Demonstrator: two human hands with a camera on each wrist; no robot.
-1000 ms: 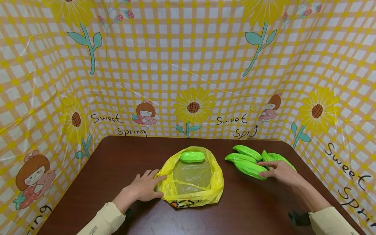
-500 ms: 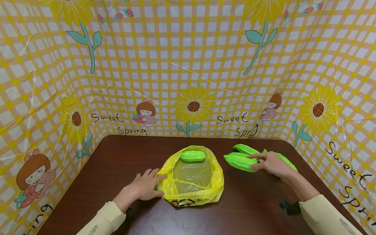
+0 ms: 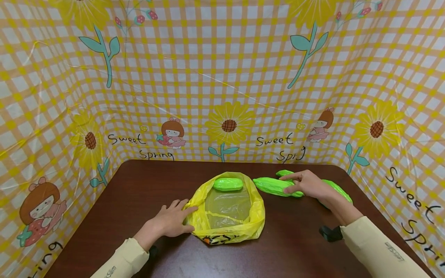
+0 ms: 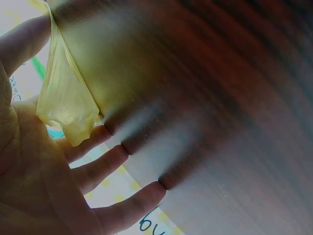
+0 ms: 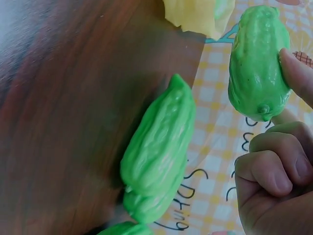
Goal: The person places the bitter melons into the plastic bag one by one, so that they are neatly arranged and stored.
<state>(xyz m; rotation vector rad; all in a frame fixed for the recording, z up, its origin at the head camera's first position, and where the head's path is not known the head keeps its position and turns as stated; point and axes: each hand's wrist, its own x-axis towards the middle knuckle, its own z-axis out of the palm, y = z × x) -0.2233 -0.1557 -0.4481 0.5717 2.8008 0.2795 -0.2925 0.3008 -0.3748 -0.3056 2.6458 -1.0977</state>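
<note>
One yellow plastic bag point(image 3: 258, 216) and one dark table point(image 3: 139, 181). One left hand point(image 3: 171, 220) and one right hand point(image 3: 308, 183), so two. Green gourds point(image 3: 285, 173), five or more: one bagged gourd point(image 3: 228, 184), one held gourd point(image 3: 271, 186), at least three loose to the right, partly hidden.

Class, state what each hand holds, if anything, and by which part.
The right hand pinches a green vegetable between thumb and forefinger, toward the end away from the yellow bag. The left hand touches the bag's side, fingers spread, no grip visible.
</note>
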